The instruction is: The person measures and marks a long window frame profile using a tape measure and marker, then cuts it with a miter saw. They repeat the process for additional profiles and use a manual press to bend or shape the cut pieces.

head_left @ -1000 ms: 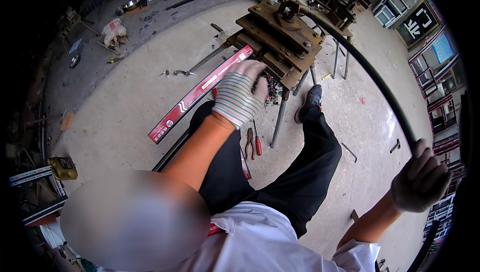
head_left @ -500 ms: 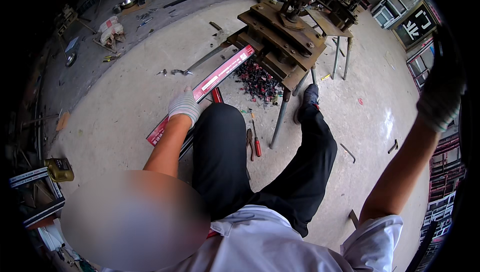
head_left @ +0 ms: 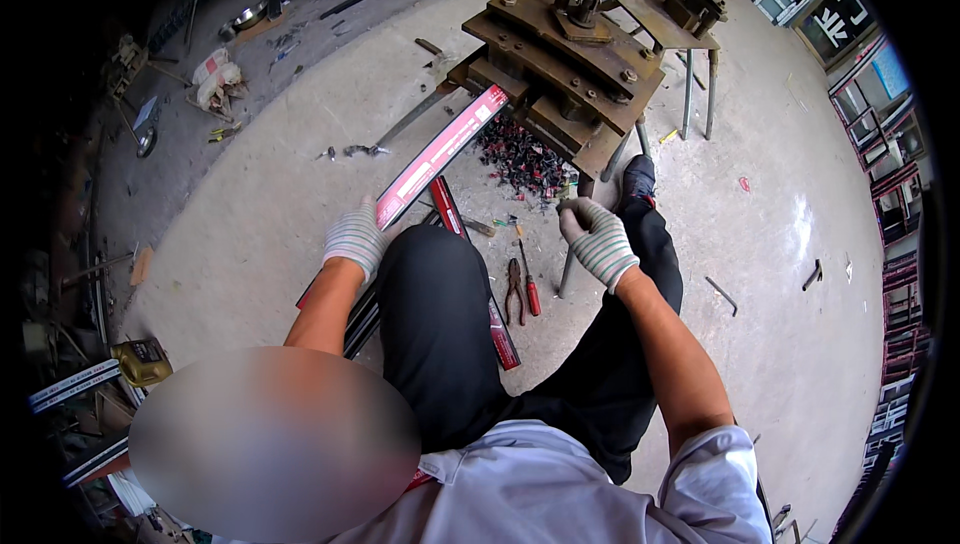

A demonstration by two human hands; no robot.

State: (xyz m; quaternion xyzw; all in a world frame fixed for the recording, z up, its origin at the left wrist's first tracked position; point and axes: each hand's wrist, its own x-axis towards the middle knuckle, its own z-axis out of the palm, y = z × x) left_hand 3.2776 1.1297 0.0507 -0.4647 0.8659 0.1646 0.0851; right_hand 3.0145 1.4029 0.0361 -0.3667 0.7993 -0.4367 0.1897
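My left hand, in a striped knit glove, is closed around a long straight profile bar with red-and-white printed film. The bar slants away from me, and its far end reaches the rusty steel press between the press plates. My right hand, gloved alike, is curled in front of the near press leg, above my right leg. A small dark bit shows by its fingertips, but I cannot make out whether it is held. Below the press lies a heap of black and red offcuts.
Pliers and a red-handled screwdriver lie on the floor between my legs. More red-filmed bars rest under my left knee. A second press stands behind at right. Frames lean along the right wall.
My right hand has come down from high at the far right to the front of the press. My left hand keeps hold of the bar, which has shifted slightly.
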